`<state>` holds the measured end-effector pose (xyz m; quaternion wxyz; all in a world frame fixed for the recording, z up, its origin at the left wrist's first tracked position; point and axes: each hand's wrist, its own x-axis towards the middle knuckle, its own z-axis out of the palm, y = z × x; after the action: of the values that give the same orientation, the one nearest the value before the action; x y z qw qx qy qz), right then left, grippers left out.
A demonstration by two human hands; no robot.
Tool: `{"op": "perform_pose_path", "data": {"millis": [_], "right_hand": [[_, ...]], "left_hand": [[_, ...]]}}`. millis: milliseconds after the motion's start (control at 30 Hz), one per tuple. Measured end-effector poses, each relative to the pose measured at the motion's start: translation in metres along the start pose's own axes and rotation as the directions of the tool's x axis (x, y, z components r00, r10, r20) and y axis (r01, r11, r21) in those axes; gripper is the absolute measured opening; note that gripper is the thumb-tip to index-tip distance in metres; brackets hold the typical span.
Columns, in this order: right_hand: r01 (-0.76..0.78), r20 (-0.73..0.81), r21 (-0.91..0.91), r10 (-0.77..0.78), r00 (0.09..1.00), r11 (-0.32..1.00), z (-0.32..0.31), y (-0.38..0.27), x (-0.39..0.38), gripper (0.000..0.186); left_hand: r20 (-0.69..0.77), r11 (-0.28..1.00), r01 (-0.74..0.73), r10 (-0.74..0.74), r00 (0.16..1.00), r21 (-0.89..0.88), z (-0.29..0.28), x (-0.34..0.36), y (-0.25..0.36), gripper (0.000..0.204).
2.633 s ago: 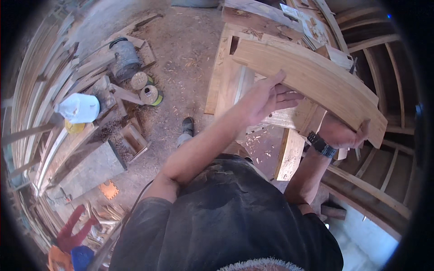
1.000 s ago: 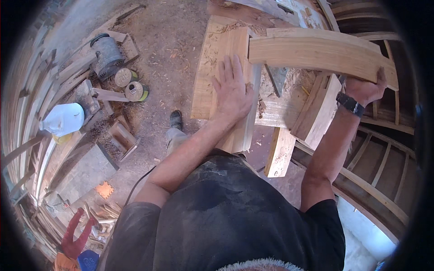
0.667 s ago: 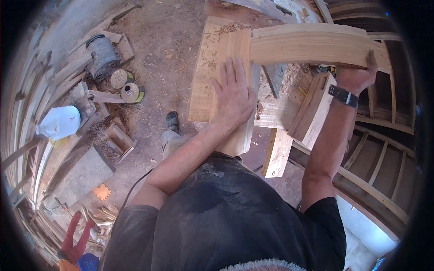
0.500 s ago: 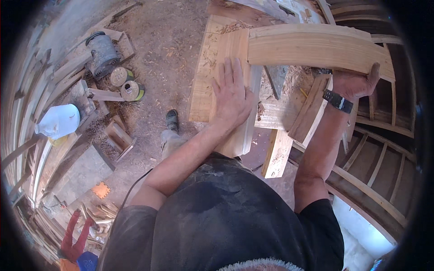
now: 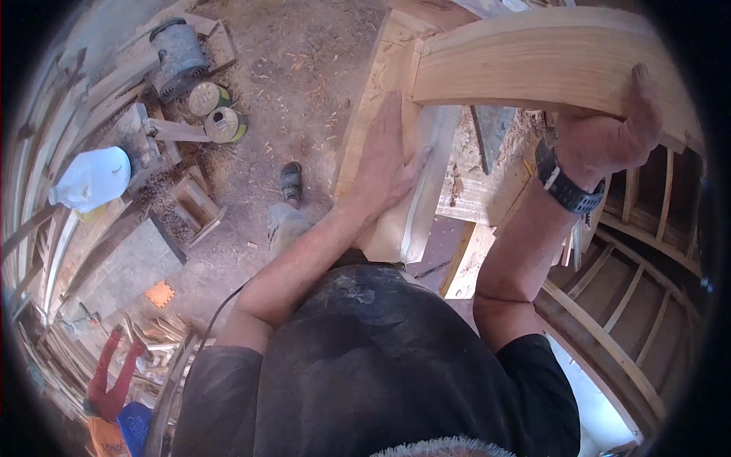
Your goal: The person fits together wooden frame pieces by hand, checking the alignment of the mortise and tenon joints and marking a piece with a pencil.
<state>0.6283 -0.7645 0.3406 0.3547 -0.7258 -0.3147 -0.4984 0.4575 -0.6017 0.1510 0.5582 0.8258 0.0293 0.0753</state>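
Note:
A broad wooden board (image 5: 384, 76) stretches away in front of me, its near end close to my waist. From its far right side a curved wooden plank (image 5: 518, 68) runs to the right, meeting it at a corner. My left hand (image 5: 373, 171) rests on the board, fingers straight and flat, thumb spread toward the board's right edge. My right hand (image 5: 605, 141), with a dark watch on the wrist, grips the plank's lower edge near its right end. One digit points up along the plank's face; the others are partly hidden.
Below the plank lies a wooden work surface (image 5: 472, 194) with shavings. Leftward on the floor are a grey canister (image 5: 179, 57), two tins (image 5: 226, 126), a white plastic jug (image 5: 93, 179) and stacked curved timber. A slatted wooden frame (image 5: 620, 282) stands right. Someone's red-clad legs (image 5: 114, 373) show lower left.
The board and plank have risen closer to me, the plank's right end most. My right hand has come up with it. My left hand has turned slightly, its thumb now farther from the fingers.

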Motion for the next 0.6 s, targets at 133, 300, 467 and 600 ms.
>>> {"op": "perform_pose_path", "data": {"millis": [133, 300, 467, 600], "right_hand": [[-0.090, 0.053, 0.161, 0.082, 0.995, 0.983, 0.026, -0.001, 0.013, 0.044], [-0.477, 0.158, 0.564, 0.479, 0.863, 0.674, 0.056, -0.052, 0.030, 0.046], [-0.216, -0.046, 0.364, 0.249, 0.967, 0.906, 0.056, -0.051, 0.039, 0.055], [-0.382, 0.081, 0.337, 0.377, 0.922, 0.860, 0.043, -0.055, 0.034, 0.061]], "left_hand": [[0.028, 0.991, 0.046, -0.043, 0.999, -0.125, -0.006, 0.001, -0.007, 0.092], [0.020, 0.989, 0.063, -0.061, 0.998, -0.135, -0.006, -0.004, -0.009, 0.091], [0.028, 0.965, 0.112, -0.109, 0.994, -0.239, -0.003, -0.005, -0.002, 0.092], [0.076, 0.966, 0.180, -0.169, 0.983, -0.185, 0.000, -0.004, 0.000, 0.097]]}}
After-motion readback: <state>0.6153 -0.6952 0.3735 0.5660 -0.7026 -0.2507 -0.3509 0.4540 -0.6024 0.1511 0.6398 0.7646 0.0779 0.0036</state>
